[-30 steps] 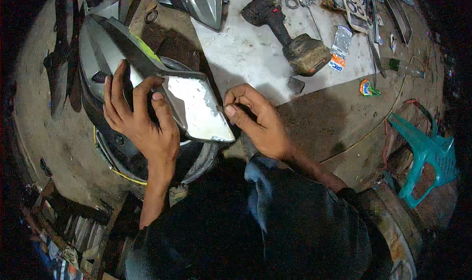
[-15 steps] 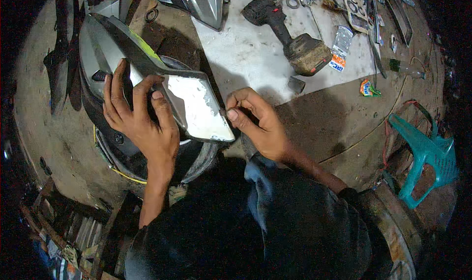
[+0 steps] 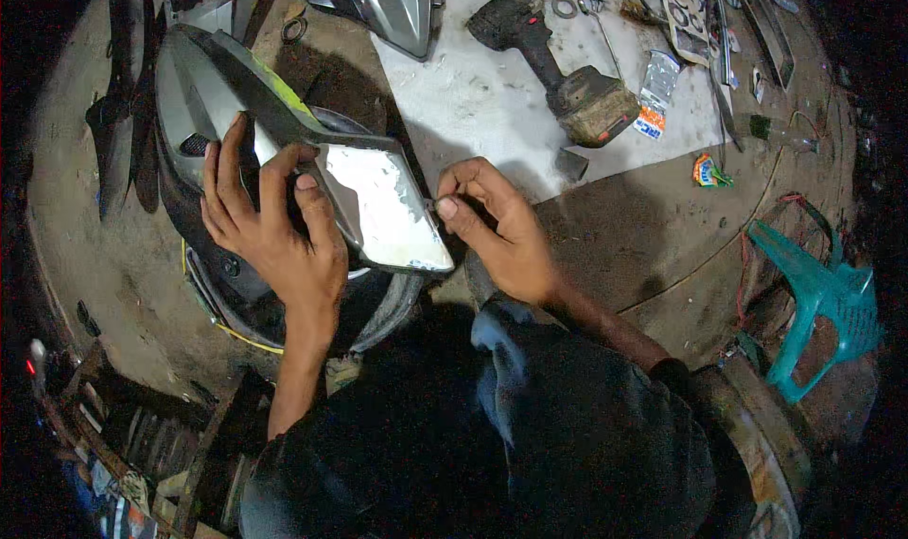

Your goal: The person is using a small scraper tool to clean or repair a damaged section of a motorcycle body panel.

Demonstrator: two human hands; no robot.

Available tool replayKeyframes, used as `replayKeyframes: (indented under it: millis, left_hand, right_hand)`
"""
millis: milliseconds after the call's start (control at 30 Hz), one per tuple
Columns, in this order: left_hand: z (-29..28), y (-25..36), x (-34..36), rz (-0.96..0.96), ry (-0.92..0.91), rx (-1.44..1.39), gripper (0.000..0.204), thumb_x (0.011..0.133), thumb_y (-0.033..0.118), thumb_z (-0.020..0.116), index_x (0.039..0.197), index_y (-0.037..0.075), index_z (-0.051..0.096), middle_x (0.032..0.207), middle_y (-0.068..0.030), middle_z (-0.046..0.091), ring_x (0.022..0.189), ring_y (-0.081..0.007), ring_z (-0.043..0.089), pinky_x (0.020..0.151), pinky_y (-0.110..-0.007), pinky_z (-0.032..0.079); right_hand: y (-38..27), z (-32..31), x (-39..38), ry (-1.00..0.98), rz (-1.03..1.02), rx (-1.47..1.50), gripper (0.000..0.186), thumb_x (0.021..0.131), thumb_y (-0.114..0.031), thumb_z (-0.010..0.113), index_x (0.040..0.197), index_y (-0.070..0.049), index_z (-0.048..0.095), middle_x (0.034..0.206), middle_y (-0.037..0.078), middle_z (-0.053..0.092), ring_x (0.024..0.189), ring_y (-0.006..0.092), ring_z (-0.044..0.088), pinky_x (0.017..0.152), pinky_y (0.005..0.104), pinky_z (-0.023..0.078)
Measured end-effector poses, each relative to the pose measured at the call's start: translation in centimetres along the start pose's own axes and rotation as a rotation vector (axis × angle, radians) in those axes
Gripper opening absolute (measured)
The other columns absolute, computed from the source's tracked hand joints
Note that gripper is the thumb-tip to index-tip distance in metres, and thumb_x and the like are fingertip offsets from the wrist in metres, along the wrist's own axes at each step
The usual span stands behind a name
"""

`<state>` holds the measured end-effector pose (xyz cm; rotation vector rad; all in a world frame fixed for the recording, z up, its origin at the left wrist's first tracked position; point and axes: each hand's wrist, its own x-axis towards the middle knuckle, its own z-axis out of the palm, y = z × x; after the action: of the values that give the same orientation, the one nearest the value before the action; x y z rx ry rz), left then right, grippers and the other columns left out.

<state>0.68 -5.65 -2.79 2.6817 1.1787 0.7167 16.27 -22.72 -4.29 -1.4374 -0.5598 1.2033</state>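
A grey motorcycle fairing panel [image 3: 203,85] lies tilted across a dark round tub-like object [image 3: 383,317]. The panel carries a green stripe and a white patch with ragged edges. My left hand [image 3: 284,227] rests on it from the near side, fingers spread and bent, thumb beside the white patch. At the panel's right edge, my right hand [image 3: 501,232] has thumb and forefinger pinched together. Whatever lies between those fingertips is too small to make out.
On a white sheet [image 3: 454,95] lie a cordless impact driver [image 3: 553,71], a small packet [image 3: 655,95] and several tools. Another grey panel [image 3: 392,9] sits at the back. A teal plastic part [image 3: 813,303] is on the right, a black panel [image 3: 118,113] far left.
My right hand's pinched fingertips have shifted slightly away from me along the panel's edge. My left hand and the panel stay almost in place.
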Motion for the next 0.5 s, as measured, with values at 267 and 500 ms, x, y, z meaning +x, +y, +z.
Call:
replayKeyframes:
  millis: [267, 500]
  left_hand:
    - [0.0, -0.1, -0.1, -0.009, -0.006, 0.008, 0.034, 0.106, 0.042, 0.05, 0.112, 0.021, 0.075, 0.158, -0.008, 0.052, 0.152, -0.0378, 0.036, 0.122, -0.059, 0.018]
    - [-0.2, 0.1, 0.0, -0.012, -0.011, 0.02, 0.034, 0.106, 0.042, 0.049, 0.112, 0.021, 0.075, 0.159, -0.0077, 0.051, 0.151, -0.0384, 0.036, 0.121, -0.061, 0.018]
  right_hand:
    - [0.8, -0.2, -0.9, -0.042, 0.027, -0.025, 0.017, 0.109, -0.018, 0.062, 0.117, -0.004, 0.058, 0.102, 0.003, 0.063, 0.101, 0.0118, 0.059, 0.092, 0.0308, 0.048]
    - [0.6, 0.6, -0.2, 0.011, -0.009, 0.022, 0.017, 0.109, -0.018, 0.062, 0.118, -0.004, 0.058, 0.105, 0.003, 0.062, 0.101, 0.0118, 0.057, 0.094, 0.0301, 0.048]
